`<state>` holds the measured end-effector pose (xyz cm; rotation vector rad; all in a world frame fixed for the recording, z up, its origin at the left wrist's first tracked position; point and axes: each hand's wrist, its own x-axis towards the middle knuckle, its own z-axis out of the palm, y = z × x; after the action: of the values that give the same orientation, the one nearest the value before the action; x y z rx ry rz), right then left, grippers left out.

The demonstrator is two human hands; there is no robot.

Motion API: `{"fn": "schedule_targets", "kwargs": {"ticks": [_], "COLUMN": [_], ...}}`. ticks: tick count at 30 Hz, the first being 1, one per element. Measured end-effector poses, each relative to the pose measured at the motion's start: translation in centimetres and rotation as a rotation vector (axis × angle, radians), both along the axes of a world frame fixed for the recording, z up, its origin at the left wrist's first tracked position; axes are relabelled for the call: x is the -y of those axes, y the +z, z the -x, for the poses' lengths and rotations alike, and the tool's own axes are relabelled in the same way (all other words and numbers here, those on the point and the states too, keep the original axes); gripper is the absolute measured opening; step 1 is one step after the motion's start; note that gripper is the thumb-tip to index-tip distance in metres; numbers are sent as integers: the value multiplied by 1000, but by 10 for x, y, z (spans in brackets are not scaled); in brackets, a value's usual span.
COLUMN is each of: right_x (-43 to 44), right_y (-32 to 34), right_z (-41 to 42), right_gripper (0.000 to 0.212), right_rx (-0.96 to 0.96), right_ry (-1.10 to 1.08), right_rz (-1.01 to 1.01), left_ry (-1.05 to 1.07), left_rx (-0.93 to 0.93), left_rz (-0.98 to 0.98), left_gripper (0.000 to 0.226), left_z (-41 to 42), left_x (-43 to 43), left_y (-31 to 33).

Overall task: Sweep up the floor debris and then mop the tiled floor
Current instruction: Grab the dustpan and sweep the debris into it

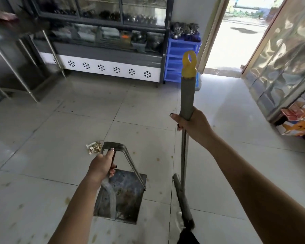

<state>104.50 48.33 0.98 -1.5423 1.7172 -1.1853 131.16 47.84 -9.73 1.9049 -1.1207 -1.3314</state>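
Note:
My left hand (102, 166) grips the bent metal handle of a dirty metal dustpan (123, 196), which rests on the pale tiled floor (42, 173) in front of me. My right hand (192, 125) is closed around the grey grip of a broom (187, 95) with a yellow loop at its top. The broom stands nearly upright; its dark bristles (187, 233) touch the floor at the bottom edge. A small pile of light debris (94, 147) lies on the tiles just beyond the dustpan handle, to its left. Brown spots dot the tiles around the pan.
A glass display cabinet (102, 41) with a snowflake panel lines the far wall. A blue plastic rack (181, 59) holding metal pots stands beside it. Steel table legs (25, 81) are at left. An open doorway (236, 41) is ahead right, boxes (298, 120) at far right.

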Motion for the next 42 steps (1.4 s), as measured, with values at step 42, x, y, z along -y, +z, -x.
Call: {"fn": "schedule_targets", "kwargs": {"ticks": [42], "right_x": [504], "right_y": [-52], "right_z": [-7], "right_gripper": [11], "right_rx": [-59], "right_ry": [957], "right_rz": [-278], "left_ry": [502], "left_rx": [157], "left_rz": [-182], "left_gripper": [34], "left_z": [73], "left_x": [270], "left_y": [-34]}}
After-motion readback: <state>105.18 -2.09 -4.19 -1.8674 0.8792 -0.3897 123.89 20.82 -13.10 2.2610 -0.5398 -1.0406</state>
